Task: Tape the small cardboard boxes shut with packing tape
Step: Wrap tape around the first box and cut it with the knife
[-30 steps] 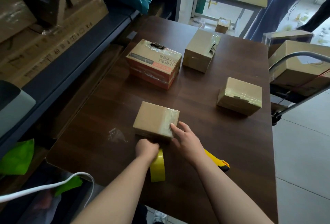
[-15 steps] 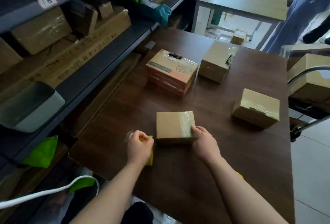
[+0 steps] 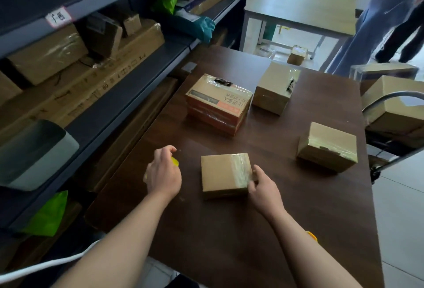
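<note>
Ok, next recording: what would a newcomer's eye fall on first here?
The small brown cardboard box at the front of the dark wooden table, its right side glossy with tape, held there by the right grip. The left grip, beside it, closes round a yellow tape roll.

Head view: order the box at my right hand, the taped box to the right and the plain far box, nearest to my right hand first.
1. Near box: touching the right hand, on its left.
2. Taped box: off to the right, farther back.
3. Plain box: far end, behind both.
</note>
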The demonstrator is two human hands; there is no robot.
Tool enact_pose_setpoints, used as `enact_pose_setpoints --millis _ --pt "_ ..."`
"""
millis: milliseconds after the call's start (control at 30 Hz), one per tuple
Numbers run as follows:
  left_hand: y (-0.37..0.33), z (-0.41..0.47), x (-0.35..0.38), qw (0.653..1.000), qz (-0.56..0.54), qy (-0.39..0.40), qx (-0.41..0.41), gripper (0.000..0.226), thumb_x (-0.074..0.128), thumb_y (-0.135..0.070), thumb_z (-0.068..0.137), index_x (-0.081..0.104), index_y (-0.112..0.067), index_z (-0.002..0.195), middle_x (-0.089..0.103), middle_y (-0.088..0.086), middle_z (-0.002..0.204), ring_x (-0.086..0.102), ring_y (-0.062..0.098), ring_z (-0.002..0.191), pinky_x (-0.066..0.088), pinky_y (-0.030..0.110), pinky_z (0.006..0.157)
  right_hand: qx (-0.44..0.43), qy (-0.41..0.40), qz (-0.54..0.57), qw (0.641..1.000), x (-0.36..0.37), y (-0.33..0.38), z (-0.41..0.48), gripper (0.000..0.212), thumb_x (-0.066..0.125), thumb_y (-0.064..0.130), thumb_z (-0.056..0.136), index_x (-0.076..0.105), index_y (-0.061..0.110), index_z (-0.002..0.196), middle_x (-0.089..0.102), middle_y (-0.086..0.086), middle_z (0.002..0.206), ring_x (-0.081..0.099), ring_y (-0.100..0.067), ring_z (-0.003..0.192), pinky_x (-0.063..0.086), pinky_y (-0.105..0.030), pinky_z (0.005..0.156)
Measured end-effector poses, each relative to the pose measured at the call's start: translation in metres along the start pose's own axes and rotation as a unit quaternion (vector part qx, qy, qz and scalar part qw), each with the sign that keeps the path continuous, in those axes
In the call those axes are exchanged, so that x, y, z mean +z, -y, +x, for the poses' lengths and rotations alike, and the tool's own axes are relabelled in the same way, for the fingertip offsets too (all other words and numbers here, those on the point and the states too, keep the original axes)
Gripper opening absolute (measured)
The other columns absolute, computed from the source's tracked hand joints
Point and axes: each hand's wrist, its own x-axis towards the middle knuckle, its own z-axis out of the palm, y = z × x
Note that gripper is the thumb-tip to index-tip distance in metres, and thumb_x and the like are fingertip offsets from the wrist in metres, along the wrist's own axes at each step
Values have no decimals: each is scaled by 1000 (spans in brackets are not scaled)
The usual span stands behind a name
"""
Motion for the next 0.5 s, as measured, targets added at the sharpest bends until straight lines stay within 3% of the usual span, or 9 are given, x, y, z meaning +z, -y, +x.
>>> enact_pose_setpoints --millis 100,267,333,400,433,500 --pt "-1 23 4 992 106 41 47 45 51 -10 94 37 -23 135 39 5 140 47 30 123 37 45 105 48 5 30 998 0 0 1 56 52 23 95 36 16 149 47 -3 147 46 -22 133 36 -35 111" --pt "2 51 25 967 187 162 56 58 55 -9 91 32 -27 140 35 2 144 44 28 126 39 42 106 93 7 93 991 3 -3 3 47 54 16 94 50 14 140 57 -2 137 53 -17 125 42 -35 108" --pt "-4 55 32 954 236 152 106 51 51 -18 94 35 -29 141 41 0 144 40 25 133 33 43 110 107 0 113 988 4 -3 3 44 54 11 93 54 14 137 60 -2 133 56 -16 121 42 -32 106" --pt "-12 57 40 949 218 140 177 40 41 -29 98 44 -30 138 46 -5 144 31 20 140 22 43 115 120 -3 134 984 4 -2 2 42 53 11 95 55 16 136 62 0 130 57 -15 118 44 -28 102" --pt "-16 56 44 949 177 170 198 39 37 -33 99 48 -29 136 48 -7 143 31 19 140 22 41 116 126 -4 147 981 4 -1 2 40 54 12 96 56 17 135 63 0 128 57 -14 117 44 -28 101" --pt "-25 52 45 945 92 261 177 38 36 -41 99 56 -27 127 58 -5 131 47 19 127 36 38 107 137 -12 170 976 4 -1 2 37 54 13 97 58 16 134 63 0 128 57 -14 118 44 -28 102"
